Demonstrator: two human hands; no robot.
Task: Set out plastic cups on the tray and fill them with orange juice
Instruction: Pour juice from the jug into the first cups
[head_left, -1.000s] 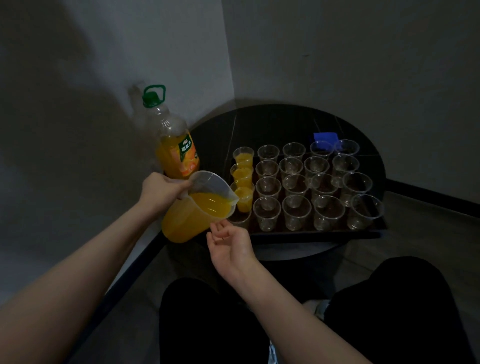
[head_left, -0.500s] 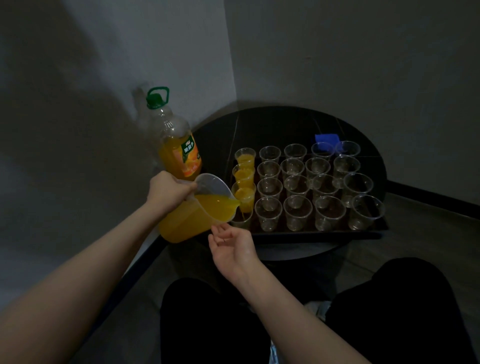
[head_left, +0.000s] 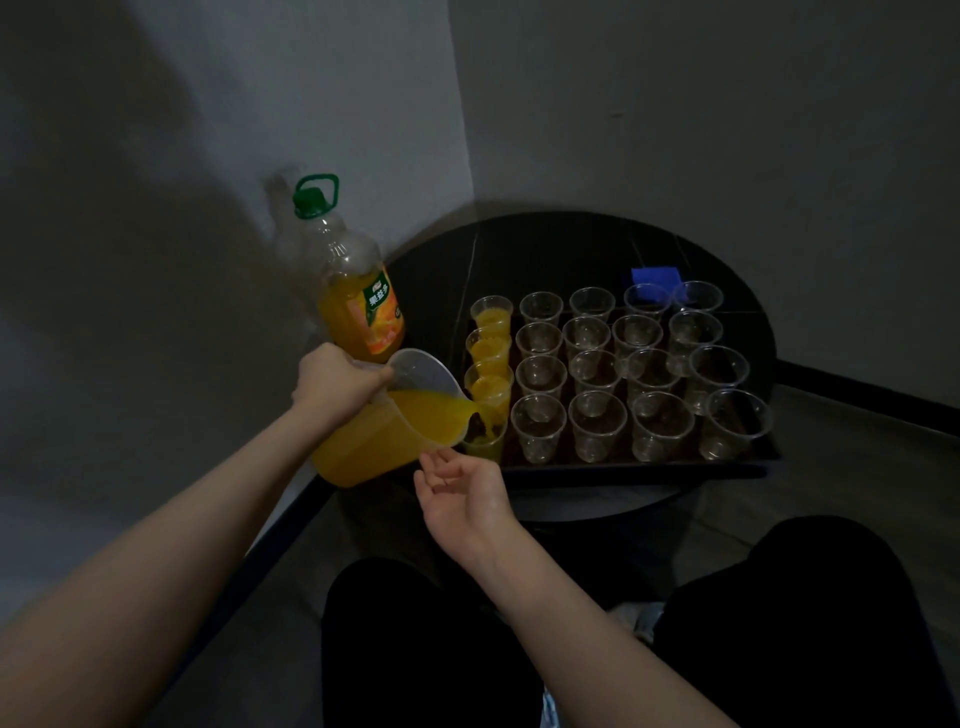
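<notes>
I see the jug (head_left: 387, 421) of orange juice tipped over the near-left corner of the tray (head_left: 644, 465), its spout above the nearest cup (head_left: 484, 439) of the left column, and juice running into that cup. My left hand (head_left: 335, 382) has its grip wrapped round the jug's handle side, fingers curled tight on it. My right hand (head_left: 460, 491) hangs just in front of the tray's near-left corner, below the jug's spout, palm turned up and fingers loosely bent, holding nothing. On the tray, the three cups (head_left: 491, 345) behind the one being filled already hold juice; the other four columns of clear cups (head_left: 644, 374) to the right of them hold none. The tray sits on a dark round counter (head_left: 545, 249). To the left of the tray, behind the jug, a large juice bottle (head_left: 353, 291) with a green cap stands upright on the counter, partly full. Behind the tray's far-right cups lies a small blue object (head_left: 655, 275); I cannot tell what it is.
</notes>
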